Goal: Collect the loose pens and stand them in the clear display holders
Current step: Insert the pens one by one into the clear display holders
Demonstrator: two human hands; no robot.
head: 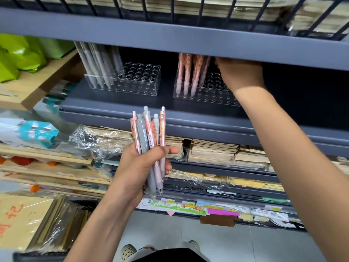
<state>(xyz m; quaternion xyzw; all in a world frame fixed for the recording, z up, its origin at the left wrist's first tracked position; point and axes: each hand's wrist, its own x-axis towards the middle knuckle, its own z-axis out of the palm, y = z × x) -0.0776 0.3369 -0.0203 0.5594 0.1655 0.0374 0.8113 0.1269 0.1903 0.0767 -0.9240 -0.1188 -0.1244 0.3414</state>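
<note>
Left hand [143, 167] clamped round a pen bundle [149, 129], centre; right hand [239, 72] up by the pink-pen holder [207, 95], upper right. The shelf edge [170, 40] hides its fingers, can't tell.

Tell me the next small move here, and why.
Probably draw the right hand back from over the right holder and pinch a pink pen from the bundle in the left hand's grip. The right hand's fingers hide under the shelf lip, so whether it holds anything is unclear; standing pink pens fill only that holder's left rows.
</note>
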